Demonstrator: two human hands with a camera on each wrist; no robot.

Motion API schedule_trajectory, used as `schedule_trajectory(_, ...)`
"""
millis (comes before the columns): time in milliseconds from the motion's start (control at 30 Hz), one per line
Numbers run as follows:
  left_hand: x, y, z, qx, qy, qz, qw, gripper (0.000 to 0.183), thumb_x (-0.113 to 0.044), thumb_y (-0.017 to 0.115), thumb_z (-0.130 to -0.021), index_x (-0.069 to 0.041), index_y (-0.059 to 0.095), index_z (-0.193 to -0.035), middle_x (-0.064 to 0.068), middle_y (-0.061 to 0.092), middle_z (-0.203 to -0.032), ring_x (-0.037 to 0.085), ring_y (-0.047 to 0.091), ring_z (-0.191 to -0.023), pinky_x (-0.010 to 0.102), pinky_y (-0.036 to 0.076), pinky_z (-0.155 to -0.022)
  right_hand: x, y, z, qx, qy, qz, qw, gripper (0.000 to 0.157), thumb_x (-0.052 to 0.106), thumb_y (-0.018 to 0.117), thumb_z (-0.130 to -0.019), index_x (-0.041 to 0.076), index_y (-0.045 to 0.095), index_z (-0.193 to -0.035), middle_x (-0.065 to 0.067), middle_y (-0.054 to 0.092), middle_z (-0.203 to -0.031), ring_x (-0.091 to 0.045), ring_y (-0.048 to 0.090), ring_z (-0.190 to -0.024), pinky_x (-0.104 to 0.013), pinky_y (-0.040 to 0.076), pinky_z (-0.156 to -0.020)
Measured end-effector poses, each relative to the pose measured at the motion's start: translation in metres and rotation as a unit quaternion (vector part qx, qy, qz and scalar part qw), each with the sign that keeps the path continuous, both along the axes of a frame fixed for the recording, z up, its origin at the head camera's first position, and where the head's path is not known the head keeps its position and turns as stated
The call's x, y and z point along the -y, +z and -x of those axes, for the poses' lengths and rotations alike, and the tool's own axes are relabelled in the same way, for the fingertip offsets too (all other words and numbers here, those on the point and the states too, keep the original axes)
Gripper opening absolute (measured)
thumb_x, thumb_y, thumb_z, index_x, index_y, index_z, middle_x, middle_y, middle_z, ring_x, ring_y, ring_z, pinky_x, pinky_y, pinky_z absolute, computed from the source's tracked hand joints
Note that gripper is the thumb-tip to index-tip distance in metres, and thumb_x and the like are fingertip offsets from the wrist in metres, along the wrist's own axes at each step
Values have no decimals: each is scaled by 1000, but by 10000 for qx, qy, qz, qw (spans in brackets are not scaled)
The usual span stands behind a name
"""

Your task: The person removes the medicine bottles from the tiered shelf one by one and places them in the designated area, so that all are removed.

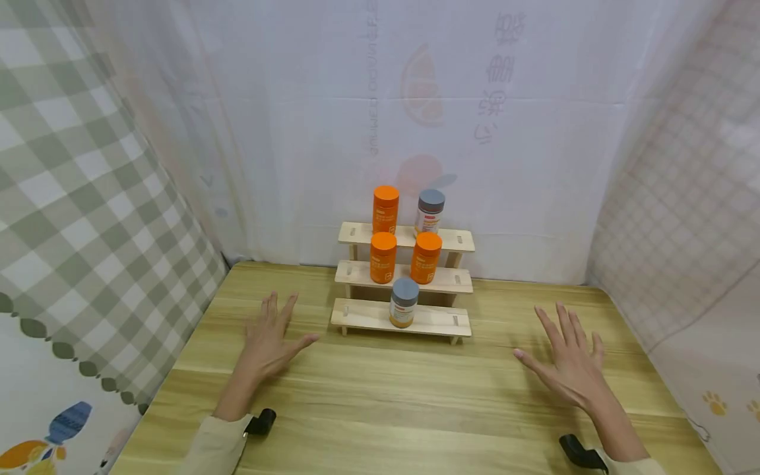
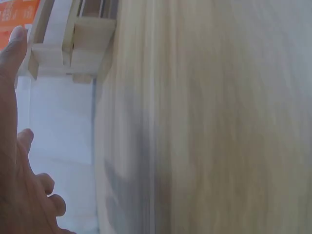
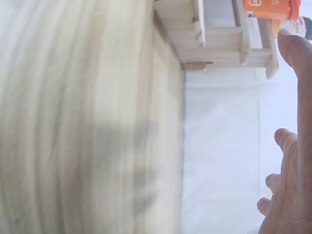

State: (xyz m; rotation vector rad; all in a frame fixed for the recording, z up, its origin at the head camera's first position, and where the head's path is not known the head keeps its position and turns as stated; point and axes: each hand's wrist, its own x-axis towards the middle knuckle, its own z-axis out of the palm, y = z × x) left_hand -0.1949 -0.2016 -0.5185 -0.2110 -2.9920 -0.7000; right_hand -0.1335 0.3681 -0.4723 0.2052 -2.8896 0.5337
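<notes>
My left hand [image 1: 268,343] is held over the table left of a three-tier wooden stand [image 1: 368,316], fingers spread and holding nothing. To the right of the stand, my right hand [image 1: 570,369] is likewise spread and holds nothing. The top tier bears an orange bottle [image 1: 386,210] and a grey-capped bottle [image 1: 430,212]. Two orange bottles, one on the left [image 1: 382,258] and one on the right [image 1: 425,258], stand on the middle tier. A single grey-capped bottle [image 1: 404,303] stands upright on the lowest tier. In both wrist views the stand's side shows beyond the thumb.
The wood-grain table [image 1: 380,409] extends in front of the stand. A white printed curtain [image 1: 309,132] hangs behind it. Checked cloth [image 1: 119,165] borders the left side, and a pale grid-patterned cloth [image 1: 683,198] borders the right.
</notes>
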Motion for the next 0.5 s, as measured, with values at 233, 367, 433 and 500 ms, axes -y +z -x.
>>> schedule_trajectory(233, -20, 0, 4, 109, -178, -458, 9987, 104, -75, 59, -90, -31, 6, -167, 24, 0, -172, 47, 4, -159, 82, 7, -116, 14, 12, 9, -163, 88, 131, 9997, 93, 52, 66, -96, 25, 13, -167, -14, -8, -174, -48, -3, -158, -83, -12, -113)
schedule_trajectory(367, -29, 2, 5, 188, -239, -703, 9971, 104, -76, 59, -90, -35, 2, -167, 23, -2, -172, 47, 4, -159, 80, 8, -119, 21, 19, 14, -241, 200, 309, 9990, 92, 49, 67, -96, 23, 15, -167, -13, -6, -174, -50, 0, -157, -83, -8, -113)
schedule_trajectory(433, -34, 2, 6, 264, -257, -845, 9957, 105, -76, 59, -89, -35, 1, -166, 22, -4, -172, 46, 3, -159, 77, 8, -121, 24, 23, 18, -244, 255, 395, 9986, 92, 48, 68, -96, 23, 15, -167, -13, -6, -174, -50, 0, -157, -82, -6, -113)
schedule_trajectory(500, -38, 3, 7, 320, -286, -972, 9943, 106, -75, 60, -90, -34, 0, -166, 20, -5, -173, 45, 3, -159, 76, 8, -122, 27, 27, 22, -230, 305, 460, 9982, 92, 47, 67, -96, 24, 14, -167, -13, -6, -174, -51, 1, -157, -82, -3, -113)
